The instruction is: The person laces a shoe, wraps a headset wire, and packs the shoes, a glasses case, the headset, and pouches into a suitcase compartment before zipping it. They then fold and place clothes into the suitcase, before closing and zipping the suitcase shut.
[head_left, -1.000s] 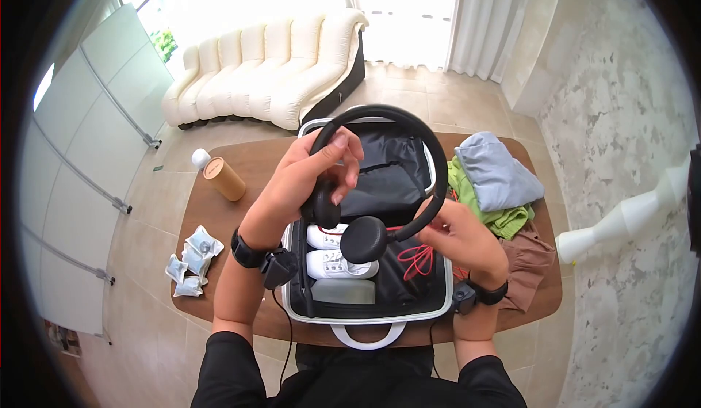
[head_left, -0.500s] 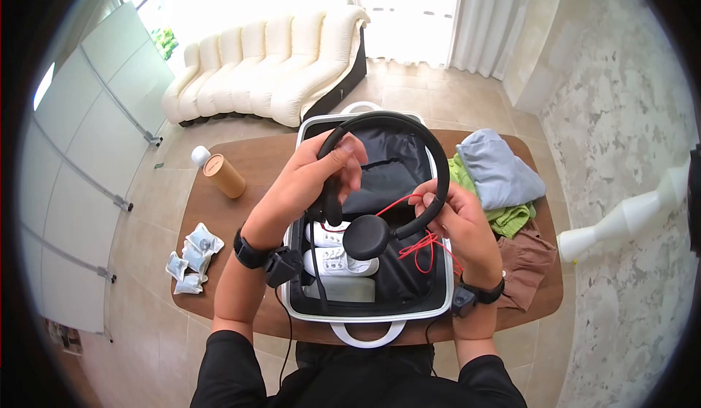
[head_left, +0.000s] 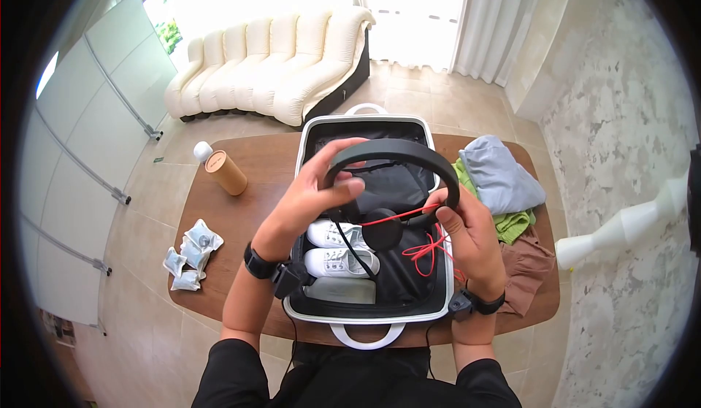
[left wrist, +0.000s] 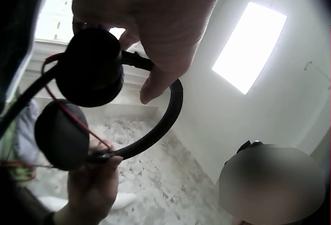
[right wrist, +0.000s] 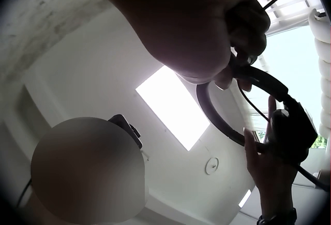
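Note:
Black over-ear headphones (head_left: 394, 149) are held up over an open suitcase (head_left: 447, 291) with a white rim. My left hand (head_left: 310, 197) grips the headband's left side, its thumb inside the loop. On the other side my right hand (head_left: 473, 241) holds the headband's end near an ear cup (head_left: 382, 230), and a red cable (head_left: 422, 253) runs from its fingertips across the loop. The left wrist view shows both ear cups, the nearer one (left wrist: 90, 67) dark and partly covering the left fingers. A black cord (head_left: 353, 246) hangs below the left hand, over white shoes (head_left: 339, 262) in the suitcase.
A grey pouch (head_left: 340, 290) lies beside the shoes. Folded blue, green and brown clothes (head_left: 501, 176) are stacked at the table's right. A brown cylinder (head_left: 227, 173), a white-topped item (head_left: 203, 151) and small pale packets (head_left: 193, 253) stand on the left of the table (head_left: 255, 156).
The headband has tilted and come lower, its ear cups shifting away from me. The right hand has moved slightly, with the red cable drawn across the loop. The black cord has swung right.

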Available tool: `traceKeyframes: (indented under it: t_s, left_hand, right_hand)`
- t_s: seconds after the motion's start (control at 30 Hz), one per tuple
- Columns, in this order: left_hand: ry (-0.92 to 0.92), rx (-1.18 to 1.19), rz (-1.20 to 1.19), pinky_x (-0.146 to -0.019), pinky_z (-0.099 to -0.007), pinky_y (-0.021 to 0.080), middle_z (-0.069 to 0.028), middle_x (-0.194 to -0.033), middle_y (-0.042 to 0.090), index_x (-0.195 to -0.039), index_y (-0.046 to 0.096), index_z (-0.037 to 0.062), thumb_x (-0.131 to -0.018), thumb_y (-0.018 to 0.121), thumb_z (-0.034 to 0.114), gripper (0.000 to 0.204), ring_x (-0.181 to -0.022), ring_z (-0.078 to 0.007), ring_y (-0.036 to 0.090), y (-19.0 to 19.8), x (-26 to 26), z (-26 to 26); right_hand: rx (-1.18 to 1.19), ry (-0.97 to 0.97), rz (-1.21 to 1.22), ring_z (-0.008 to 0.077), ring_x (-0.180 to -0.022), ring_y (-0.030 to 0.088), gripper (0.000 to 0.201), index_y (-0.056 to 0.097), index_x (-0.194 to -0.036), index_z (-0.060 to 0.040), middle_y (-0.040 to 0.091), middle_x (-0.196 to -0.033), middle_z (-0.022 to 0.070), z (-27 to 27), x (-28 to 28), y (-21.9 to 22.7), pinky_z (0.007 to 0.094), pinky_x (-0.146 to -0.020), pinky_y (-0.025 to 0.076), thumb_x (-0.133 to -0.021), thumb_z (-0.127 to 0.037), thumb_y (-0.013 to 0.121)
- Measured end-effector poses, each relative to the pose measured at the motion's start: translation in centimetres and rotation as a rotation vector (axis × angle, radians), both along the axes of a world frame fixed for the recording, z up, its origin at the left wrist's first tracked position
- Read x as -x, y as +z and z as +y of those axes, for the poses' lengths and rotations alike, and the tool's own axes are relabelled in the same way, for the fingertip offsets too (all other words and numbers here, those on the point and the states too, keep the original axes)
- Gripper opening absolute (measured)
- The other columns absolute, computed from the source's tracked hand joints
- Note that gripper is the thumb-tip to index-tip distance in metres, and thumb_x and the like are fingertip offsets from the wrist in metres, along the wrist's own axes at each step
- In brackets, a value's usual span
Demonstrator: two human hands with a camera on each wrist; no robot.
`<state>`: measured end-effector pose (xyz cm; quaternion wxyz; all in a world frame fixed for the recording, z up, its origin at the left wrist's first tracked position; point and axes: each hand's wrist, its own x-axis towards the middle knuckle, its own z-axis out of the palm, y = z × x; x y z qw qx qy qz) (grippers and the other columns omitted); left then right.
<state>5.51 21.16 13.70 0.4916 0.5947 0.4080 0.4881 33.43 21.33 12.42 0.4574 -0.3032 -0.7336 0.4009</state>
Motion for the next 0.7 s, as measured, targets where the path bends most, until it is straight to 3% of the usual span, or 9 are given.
traceKeyframes:
  t_s: [0.07, 0.1, 0.2, 0.27, 0.37, 0.43, 0.57, 0.67, 0.7]
  left_hand:
    - [-0.079, -0.038, -0.034, -0.110, -0.0318, 0.037, -0.0134, -0.142, 0.060, -0.153, 0.045, 0.0038, -0.084, 0.081, 0.050, 0.090, -0.130, -0.0207, 0.057, -1.5, 0.3, -0.4]
    - [-0.116, 0.034, -0.057, -0.111, -0.0368, 0.041, -0.0166, -0.148, 0.055, -0.159, 0.036, 0.0028, -0.079, 0.081, 0.066, 0.111, -0.131, -0.0249, 0.058, -1.9, 0.3, -0.7]
    - [-0.270, 0.182, -0.359, -0.110, -0.0426, 0.046, -0.0192, -0.148, 0.055, -0.160, 0.032, 0.0002, -0.082, 0.075, 0.073, 0.114, -0.133, -0.0275, 0.058, -4.5, 0.0, -1.7]
    - [-0.322, 0.272, -0.583, -0.111, -0.0489, 0.048, -0.0201, -0.147, 0.056, -0.159, 0.031, -0.0016, -0.098, 0.060, 0.065, 0.095, -0.135, -0.0315, 0.057, -5.7, -0.4, -3.0]
    - [-0.149, 0.306, -0.632, -0.112, -0.0526, 0.047, -0.0226, -0.149, 0.053, -0.158, 0.034, -0.0007, -0.101, 0.052, 0.065, 0.089, -0.137, -0.0353, 0.055, -6.7, -1.9, -5.6]
    - [-0.146, 0.270, -0.971, -0.114, -0.0510, 0.044, -0.0228, -0.156, 0.046, -0.155, 0.042, 0.0064, -0.109, 0.045, 0.056, 0.068, -0.141, -0.0331, 0.051, -7.5, -2.7, -7.4]
    - [-0.088, 0.196, -1.005, -0.117, -0.0519, 0.042, -0.0281, -0.151, 0.047, -0.156, 0.040, 0.0048, -0.109, 0.041, 0.057, 0.070, -0.143, -0.0365, 0.048, -8.3, -2.0, -8.6]
    - [0.041, 0.034, -0.824, -0.116, -0.0496, 0.043, -0.0272, -0.150, 0.049, -0.157, 0.036, 0.0046, -0.109, 0.045, 0.053, 0.069, -0.141, -0.0356, 0.050, -8.5, -2.3, -9.3]
    - [0.071, -0.028, -0.824, -0.116, -0.0465, 0.044, -0.0258, -0.147, 0.051, -0.159, 0.030, 0.0055, -0.103, 0.066, 0.033, 0.072, -0.138, -0.0336, 0.053, -8.8, -2.2, -9.2]
  right_hand:
    - [-0.016, -0.034, 0.000, 0.0080, -0.073, 0.046, 0.028, 0.064, -0.102, -0.0002, 0.061, -0.087, 0.0011, -0.2, 0.0, 0.0, 0.0258, -0.067, 0.040, -0.108, -0.028, 0.060]
    - [0.095, -0.022, 0.073, 0.0072, -0.072, 0.045, 0.028, 0.064, -0.102, -0.0006, 0.060, -0.085, 0.0004, -0.5, -0.1, 0.3, 0.0250, -0.066, 0.039, -0.108, -0.028, 0.060]
    - [0.194, -0.044, 0.121, 0.0059, -0.070, 0.043, 0.029, 0.064, -0.102, -0.0009, 0.060, -0.085, -0.0008, -0.4, 0.1, 0.3, 0.0235, -0.064, 0.036, -0.108, -0.029, 0.060]
    - [0.191, -0.076, 0.092, 0.0053, -0.070, 0.042, 0.030, 0.064, -0.103, -0.0009, 0.060, -0.086, -0.0011, -0.4, 0.4, 0.1, 0.0229, -0.063, 0.035, -0.108, -0.030, 0.060]
    - [0.226, -0.058, 0.116, 0.0048, -0.071, 0.044, 0.028, 0.064, -0.104, -0.0006, 0.061, -0.086, -0.0011, -0.4, 1.1, 0.1, 0.0221, -0.063, 0.035, -0.108, -0.029, 0.061]
    - [0.217, 0.002, 0.080, 0.0050, -0.071, 0.045, 0.027, 0.064, -0.105, -0.0001, 0.060, -0.085, -0.0007, -0.5, 1.7, 0.0, 0.0222, -0.063, 0.037, -0.107, -0.027, 0.062]
    - [0.237, 0.122, -0.035, 0.0055, -0.071, 0.049, 0.024, 0.066, -0.107, 0.0011, 0.059, -0.082, 0.0001, -0.9, 2.9, 0.2, 0.0230, -0.063, 0.040, -0.106, -0.023, 0.063]
    - [0.249, 0.144, -0.076, 0.0045, -0.069, 0.048, 0.024, 0.066, -0.107, 0.0006, 0.058, -0.079, -0.0018, -1.1, 3.8, -0.3, 0.0229, -0.061, 0.038, -0.106, -0.024, 0.064]
    - [0.269, 0.136, -0.084, 0.0039, -0.068, 0.047, 0.024, 0.067, -0.108, 0.0002, 0.057, -0.077, -0.0029, -1.2, 3.9, -0.5, 0.0228, -0.059, 0.037, -0.106, -0.024, 0.064]
